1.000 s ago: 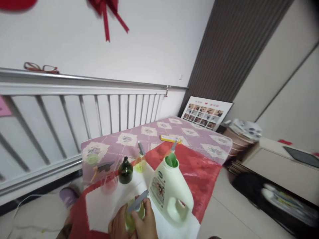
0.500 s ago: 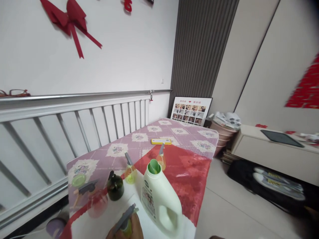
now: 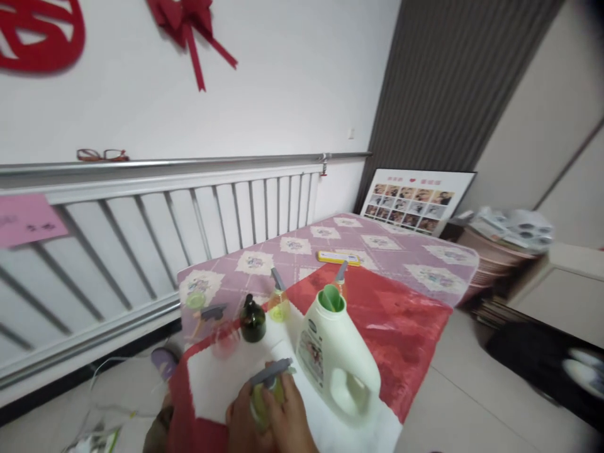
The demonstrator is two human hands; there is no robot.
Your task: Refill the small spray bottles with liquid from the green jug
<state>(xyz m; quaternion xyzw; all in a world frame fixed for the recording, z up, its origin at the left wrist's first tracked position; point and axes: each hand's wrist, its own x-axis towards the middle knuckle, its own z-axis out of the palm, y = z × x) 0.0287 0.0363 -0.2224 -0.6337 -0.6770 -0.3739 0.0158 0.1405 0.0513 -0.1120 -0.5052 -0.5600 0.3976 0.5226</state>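
Note:
At the near edge of the table, my left hand and my right hand are closed around a small spray bottle with yellow-green liquid and a grey trigger head. Just right of them stands a pale green detergent jug, its mouth uncapped and showing a green spout. Beyond my hands are a dark green pump bottle and a second yellow spray bottle. A clear reddish bottle stands to the left, with a loose grey trigger head behind it. Partly behind the jug is another spray bottle.
A yellow-edged flat box lies farther back on the flowered tablecloth. Red sheeting and white paper cover the near part. A green cap lies at left. A white radiator runs along the wall.
The view has swung left, so everything appears farther right. Earlier one hand showed on the spray bottle; now both are around it.

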